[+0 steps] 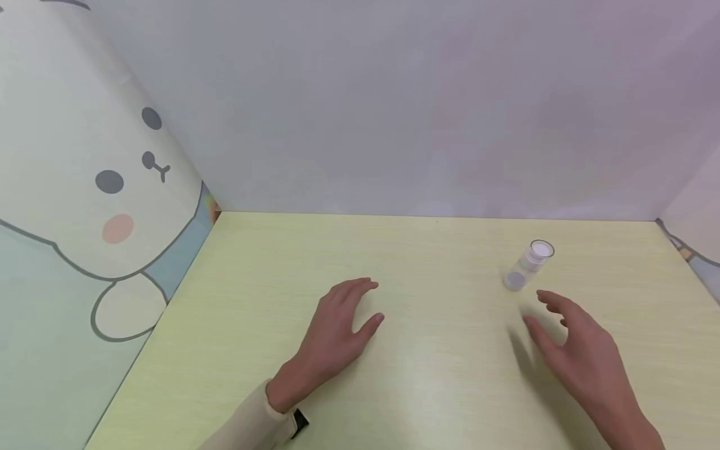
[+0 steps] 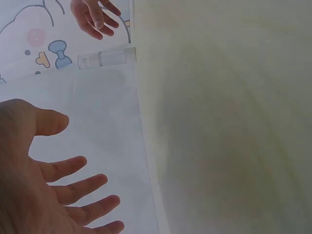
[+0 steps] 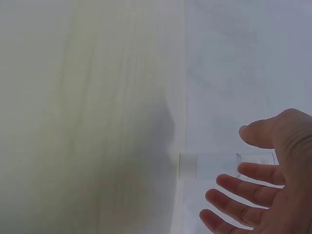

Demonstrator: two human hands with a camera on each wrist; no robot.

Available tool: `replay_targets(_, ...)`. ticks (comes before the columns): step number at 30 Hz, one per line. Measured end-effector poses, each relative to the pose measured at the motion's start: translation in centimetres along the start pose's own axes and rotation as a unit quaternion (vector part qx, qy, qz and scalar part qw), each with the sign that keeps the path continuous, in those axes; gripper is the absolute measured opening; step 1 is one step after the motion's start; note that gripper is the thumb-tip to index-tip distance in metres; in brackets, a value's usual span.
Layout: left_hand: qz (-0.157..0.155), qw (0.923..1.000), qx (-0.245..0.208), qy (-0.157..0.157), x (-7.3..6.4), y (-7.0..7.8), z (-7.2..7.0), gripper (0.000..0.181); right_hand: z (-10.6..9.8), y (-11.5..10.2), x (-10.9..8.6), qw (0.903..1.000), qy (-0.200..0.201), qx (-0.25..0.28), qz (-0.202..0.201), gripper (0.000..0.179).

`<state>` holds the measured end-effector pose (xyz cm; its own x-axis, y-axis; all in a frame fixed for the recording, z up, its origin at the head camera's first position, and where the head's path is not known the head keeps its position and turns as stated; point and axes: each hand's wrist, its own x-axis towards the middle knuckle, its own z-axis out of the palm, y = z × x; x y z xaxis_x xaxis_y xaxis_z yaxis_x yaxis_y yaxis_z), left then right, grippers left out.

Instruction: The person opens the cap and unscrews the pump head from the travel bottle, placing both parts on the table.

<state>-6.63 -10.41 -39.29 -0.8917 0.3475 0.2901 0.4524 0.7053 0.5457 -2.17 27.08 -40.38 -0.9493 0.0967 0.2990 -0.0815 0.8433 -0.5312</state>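
A small clear cylinder point(image 1: 525, 270), like a vial or bottle with a whitish base and a ringed top, stands upright on the right part of the table. Just in front of it my right hand point(image 1: 587, 359) hovers, thumb and fingers apart and nothing between them. In the right wrist view the clear cylinder point(image 3: 214, 166) shows behind the spread fingers of the right hand point(image 3: 263, 190). My left hand point(image 1: 335, 331) is over the middle-left of the table, holding nothing. Its fingers look loosely spread in the left wrist view, where the cylinder point(image 2: 109, 58) appears farther off.
The pale wood-grain table point(image 1: 439, 262) meets a plain light wall panel point(image 1: 405, 112) at its back edge. A panel with a cartoon animal point(image 1: 62, 156) borders the left side. Another printed panel point(image 1: 700, 206) stands at the right. A beige sleeve point(image 1: 253, 419) covers the left forearm.
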Motion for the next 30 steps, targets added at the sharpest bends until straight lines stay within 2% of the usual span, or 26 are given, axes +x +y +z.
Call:
replay_targets(7, 0.008, 0.9999, -0.004, -0.009, 0.7, 0.5, 0.4, 0.048, 0.2, -0.1, 0.9, 0.9994, -0.009, 0.022, 0.026, 0.062)
replay_targets(12, -0.002, 0.9997, -0.013, -0.02, 1.1, 0.7, 0.7, 0.047, 0.5, -0.2, 1.5, 0.9978, -0.007, 0.05, 0.043, 0.071)
replay_targets(19, -0.01, 0.9991, -0.029, -0.029, 1.7, 1.0, 1.0, 0.047, 1.0, -0.5, 2.4, 0.9963, 0.004, 0.075, 0.041, 0.07)
replay_targets(30, -0.008, 0.9988, -0.034, -0.035, 2.1, 1.2, 1.5, 0.046, 0.9, -0.8, 3.3, 0.9939, 0.004, 0.082, 0.074, 0.071)
